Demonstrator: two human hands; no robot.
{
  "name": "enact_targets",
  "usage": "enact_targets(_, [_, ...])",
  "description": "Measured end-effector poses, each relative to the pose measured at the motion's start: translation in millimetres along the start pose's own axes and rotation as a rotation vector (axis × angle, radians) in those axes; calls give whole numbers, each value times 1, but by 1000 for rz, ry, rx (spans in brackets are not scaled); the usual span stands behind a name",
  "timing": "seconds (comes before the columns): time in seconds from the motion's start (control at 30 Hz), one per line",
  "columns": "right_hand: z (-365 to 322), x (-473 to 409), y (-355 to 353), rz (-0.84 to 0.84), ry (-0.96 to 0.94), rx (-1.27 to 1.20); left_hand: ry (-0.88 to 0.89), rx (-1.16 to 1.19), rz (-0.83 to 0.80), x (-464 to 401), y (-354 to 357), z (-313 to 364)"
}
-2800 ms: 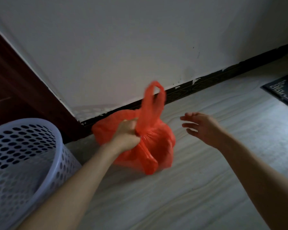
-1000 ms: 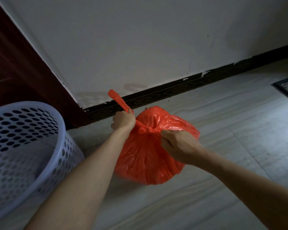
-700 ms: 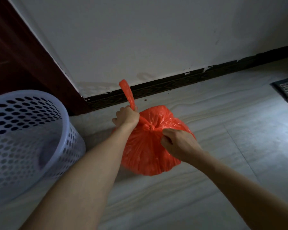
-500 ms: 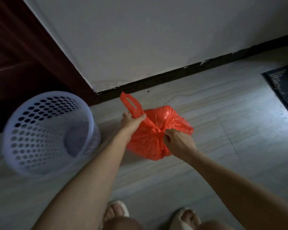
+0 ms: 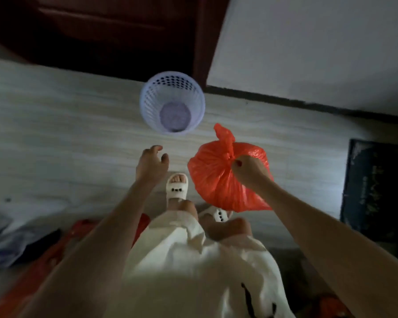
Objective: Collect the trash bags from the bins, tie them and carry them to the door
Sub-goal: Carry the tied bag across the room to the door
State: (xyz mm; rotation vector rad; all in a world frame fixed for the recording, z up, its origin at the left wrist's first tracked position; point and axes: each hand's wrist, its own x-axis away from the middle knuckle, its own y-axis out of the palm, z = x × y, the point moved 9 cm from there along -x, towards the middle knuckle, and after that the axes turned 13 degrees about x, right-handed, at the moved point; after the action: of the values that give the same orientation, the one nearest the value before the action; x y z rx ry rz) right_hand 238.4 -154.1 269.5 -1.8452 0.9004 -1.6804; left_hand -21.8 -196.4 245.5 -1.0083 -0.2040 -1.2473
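A full red trash bag, knotted at the top, hangs above the floor. My right hand grips it just below the knot, and one loose handle sticks up beyond the knot. My left hand is off the bag, fingers loosely spread, and holds nothing. The white perforated bin stands on the floor ahead of my left hand, with no bag in it.
A dark wooden door and its frame rise behind the bin, beside a white wall with a black skirting. A dark mat lies at the right. Red plastic and cloth lie at the lower left. My feet in white slippers stand below the bag.
The view rose from a crouch to looking down from above. My left hand let go of the bag handle. My right hand lifted the knotted bag off the floor.
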Motion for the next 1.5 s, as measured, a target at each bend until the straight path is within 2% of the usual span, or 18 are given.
enact_targets(0.13, [-113,49,-37,-46,-189,89,-45,66,149,47,-108,-4])
enact_targets(0.37, [-303,81,-70,-23,-364,205,-24,235,305,65,-274,-18])
enact_targets(0.5, [-420,93,-72,40,-468,301,-68,323,437,78,-368,-68])
enact_targets(0.67, [-557,108,-62,143,-634,415,-190,442,592,93,-441,-141])
enact_targets(0.9, [-767,134,-8,149,-878,461,-363,611,758,82,-544,-246])
enact_targets(1.17, [-1004,164,73,-16,-1104,595,-554,731,941,58,-721,-352])
enact_targets(1.37, [-1149,202,135,-109,-1187,637,-664,826,1053,74,-811,-425])
enact_targets(1.5, [-1258,230,190,-168,-1232,618,-728,856,1110,72,-882,-502])
